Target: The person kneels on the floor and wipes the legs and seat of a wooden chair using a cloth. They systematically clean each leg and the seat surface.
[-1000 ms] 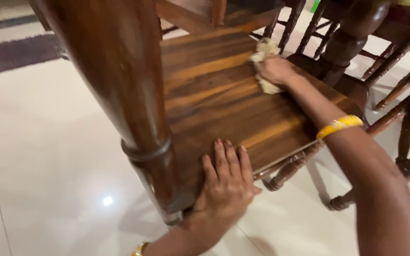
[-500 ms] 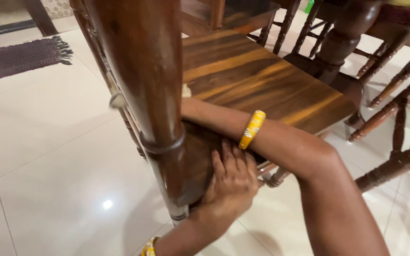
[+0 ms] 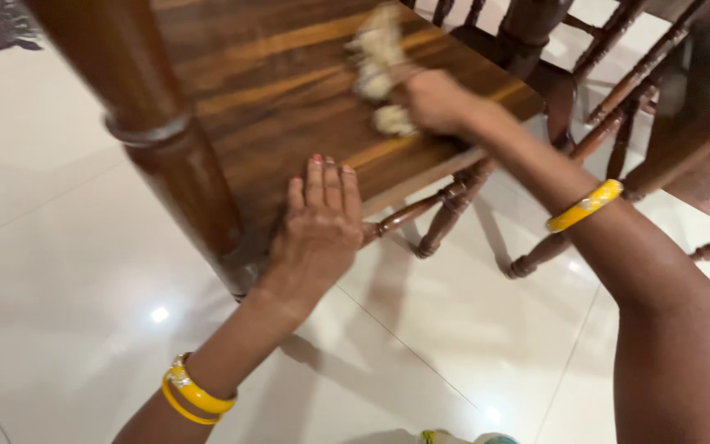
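Your right hand (image 3: 437, 100) bunches a pale cloth (image 3: 381, 66) on the wooden chair seat (image 3: 289, 90); it looks soft and light, best gripped wadded. Your left hand (image 3: 318, 226) lies flat, fingers together, at the seat's edge.

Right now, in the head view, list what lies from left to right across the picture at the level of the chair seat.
Thick turned wooden post → left hand flat on the chair seat → pale cloth → right hand gripping the cloth → yellow bangle on the right forearm.
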